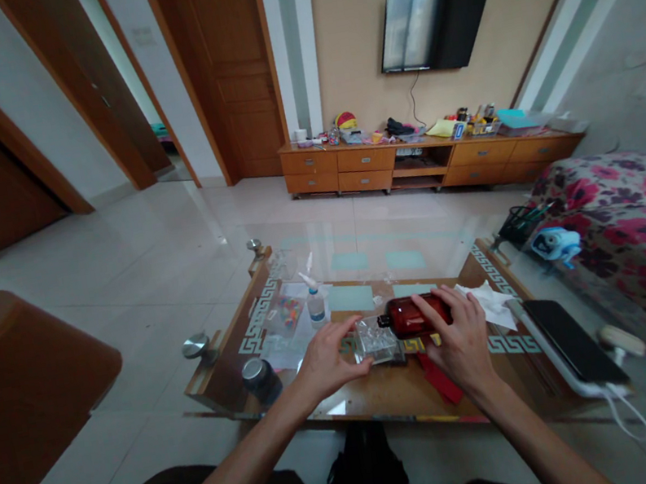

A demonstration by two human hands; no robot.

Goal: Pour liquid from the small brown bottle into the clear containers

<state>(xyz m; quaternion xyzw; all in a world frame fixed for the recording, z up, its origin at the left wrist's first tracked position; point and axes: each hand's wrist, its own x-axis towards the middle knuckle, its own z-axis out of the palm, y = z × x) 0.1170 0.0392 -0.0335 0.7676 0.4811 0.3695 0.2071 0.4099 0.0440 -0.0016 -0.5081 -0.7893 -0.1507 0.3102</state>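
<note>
My right hand [460, 339] is wrapped round a dark red-brown bottle [405, 317], which lies nearly level in the air with its black neck toward the left. Under and beside that neck is a small clear plastic box [375, 341]. The fingers and thumb of my left hand [331, 356] close on the left side of this box. Whether any liquid leaves the bottle is too small to see. A red strip [441, 377] lies on the table below my right hand, and crumpled white tissue [487, 301] is behind it.
The glass-topped table [356, 406] also bears a small clear bottle with a pointed nozzle [316, 307], a dark-lidded jar [261, 380], a bag of colourful bits [289, 312] and, at right, a phone [575, 340] with a white cable. A blue sharpener-like device [555, 244] stands at the right edge.
</note>
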